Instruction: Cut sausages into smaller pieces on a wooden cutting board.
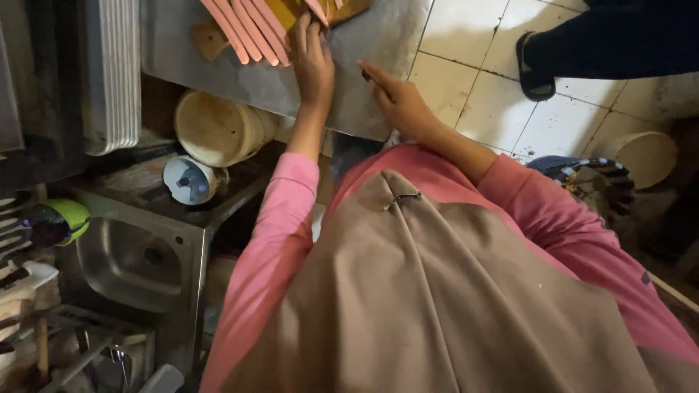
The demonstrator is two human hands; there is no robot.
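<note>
Pink sausage sticks (247, 29) lie on a wooden board (211, 40) on the grey worktop (269, 84), where the left hand (313, 62) rests flat, fingers together, beside the right hand (397, 102) gripping a mostly hidden dark handle, above a cream bowl (215, 127) and steel sink (131, 262).

The counter (378, 44) is showing dull, scuffed grey metal, and the sink (131, 262) beside it is gleaming as smoother steel. The cutting board (211, 40) is looking like worn, matt wood under smooth pink sausage strips (247, 29). The sleeves (269, 240) are appearing as soft matt cloth; the floor tiles (466, 65) are looking glazed but stained.
</note>
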